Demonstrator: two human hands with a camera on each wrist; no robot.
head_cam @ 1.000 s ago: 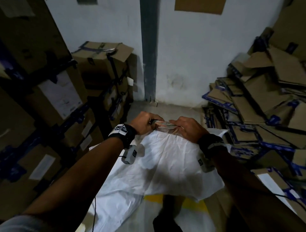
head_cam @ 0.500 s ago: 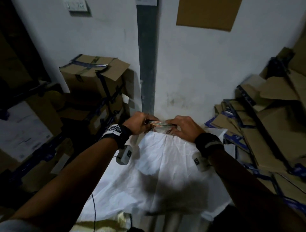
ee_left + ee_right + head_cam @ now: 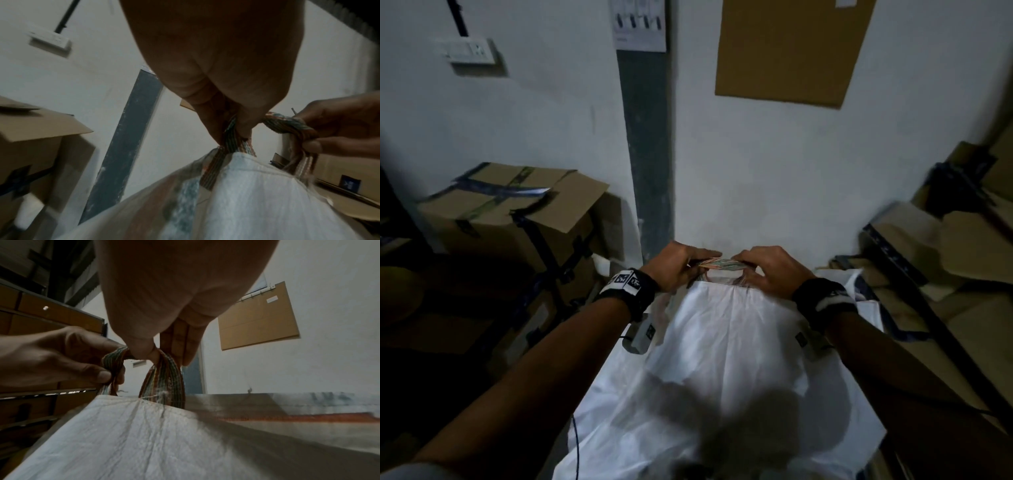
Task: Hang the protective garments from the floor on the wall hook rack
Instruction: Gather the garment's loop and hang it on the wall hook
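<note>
Floor itself hidden. Taped cardboard box point(image 3: 510, 212) by left wall; flattened cardboard stack point(image 3: 941, 260) along right side.

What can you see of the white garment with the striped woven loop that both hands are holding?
The white garment looks like thin, creased woven fabric, hanging from its top edge in front of the white wall. A striped multicoloured woven loop is stitched to that edge, with loose threads at the seam. The left hand and the right hand each pinch one end of the loop, spreading it. A shadow darkens the lower cloth; its bottom is out of view.
</note>
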